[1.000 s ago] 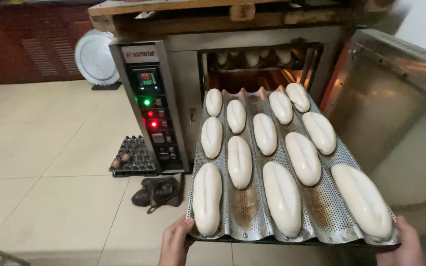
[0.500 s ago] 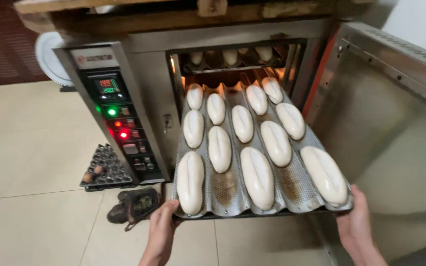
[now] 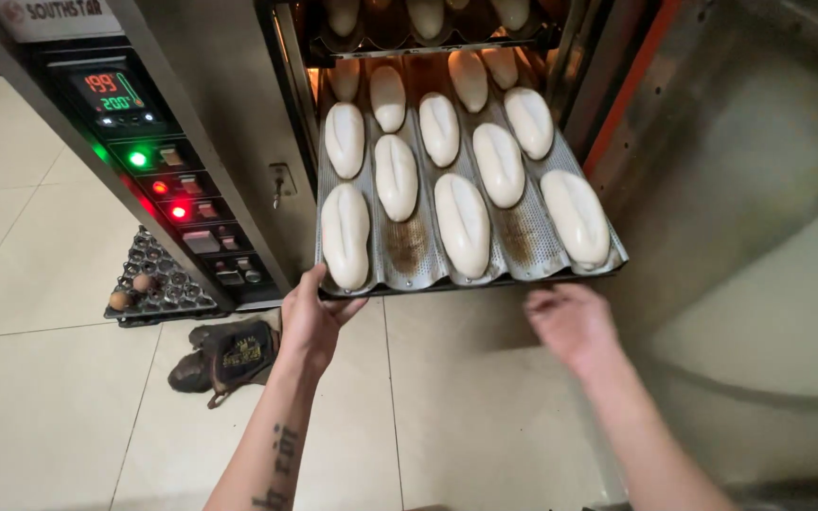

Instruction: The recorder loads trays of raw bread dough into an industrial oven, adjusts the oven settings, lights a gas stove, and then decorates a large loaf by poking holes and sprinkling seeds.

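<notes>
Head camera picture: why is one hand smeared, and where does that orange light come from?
Head view: the right hand is motion-blurred, while the left hand gripping the tray edge is sharp; an orange glow comes from inside the oven; panel lamps flare, and straight edges bow from the wide lens.

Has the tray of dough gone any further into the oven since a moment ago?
Yes. The tray has slid deeper into the oven: its far loaves now sit inside the opening, where before the whole tray hung outside in front of it.

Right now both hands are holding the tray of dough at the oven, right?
Not quite. In the head view only the left hand holds the tray of dough at the oven; the right hand is off it, just below its edge.
</notes>
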